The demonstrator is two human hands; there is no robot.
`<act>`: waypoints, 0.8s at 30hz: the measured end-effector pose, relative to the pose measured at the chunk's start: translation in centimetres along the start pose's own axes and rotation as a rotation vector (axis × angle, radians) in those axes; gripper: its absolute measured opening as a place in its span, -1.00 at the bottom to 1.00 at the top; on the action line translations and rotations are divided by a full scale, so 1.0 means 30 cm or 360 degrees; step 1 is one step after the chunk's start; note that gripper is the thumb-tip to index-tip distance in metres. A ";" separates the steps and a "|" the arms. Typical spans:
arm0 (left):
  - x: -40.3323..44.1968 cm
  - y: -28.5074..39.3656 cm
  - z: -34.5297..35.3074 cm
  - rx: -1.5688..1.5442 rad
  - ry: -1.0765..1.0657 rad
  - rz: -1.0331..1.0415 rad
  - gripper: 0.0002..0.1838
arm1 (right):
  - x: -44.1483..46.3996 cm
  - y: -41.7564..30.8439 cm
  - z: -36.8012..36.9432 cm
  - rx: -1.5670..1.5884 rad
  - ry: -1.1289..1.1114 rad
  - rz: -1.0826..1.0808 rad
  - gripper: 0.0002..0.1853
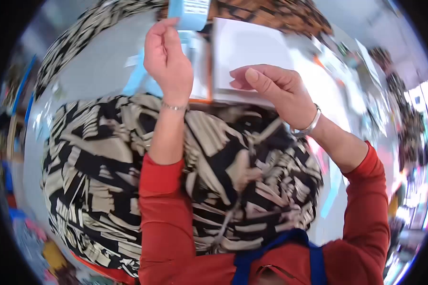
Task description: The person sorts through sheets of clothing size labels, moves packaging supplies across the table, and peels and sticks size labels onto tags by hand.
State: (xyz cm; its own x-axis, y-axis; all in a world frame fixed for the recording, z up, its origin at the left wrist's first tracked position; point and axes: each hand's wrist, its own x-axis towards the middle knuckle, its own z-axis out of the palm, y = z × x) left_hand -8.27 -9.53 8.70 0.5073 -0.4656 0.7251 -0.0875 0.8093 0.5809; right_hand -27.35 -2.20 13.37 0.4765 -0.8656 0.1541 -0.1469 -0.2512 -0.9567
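My left hand [170,69] is raised at the upper middle, its fingers closed at the lower left corner of a light blue printed card [189,14] with white lettering. The top of that card runs out of view. My right hand [278,90] hovers over a white sheet or board [252,45], fingers loosely bent and thumb a little apart; nothing shows between them. Below both forearms lies a large heap of black-and-cream patterned fabric [104,152]. More light blue strips [137,76] rest on the table behind my left wrist.
A brown-and-black patterned cloth [271,16] lies at the far edge of the grey table [95,71]. More black-and-cream fabric [76,35] runs along the upper left. Papers and small items [347,71] sit to the right, smeared by glare. Another light blue strip [332,197] lies near my right elbow.
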 end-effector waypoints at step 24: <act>-0.888 0.833 0.097 0.1206 -0.2620 0.0181 -0.34 | -0.668 0.438 -0.357 0.0204 0.1437 0.0731 -0.65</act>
State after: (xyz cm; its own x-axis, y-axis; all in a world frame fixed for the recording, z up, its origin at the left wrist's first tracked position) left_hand -26.46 22.07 4.97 -0.7594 -0.6456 0.0805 -0.6239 0.7578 0.1913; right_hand -48.10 7.20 0.36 -0.4419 -0.8833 -0.1566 -0.0315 0.1898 -0.9813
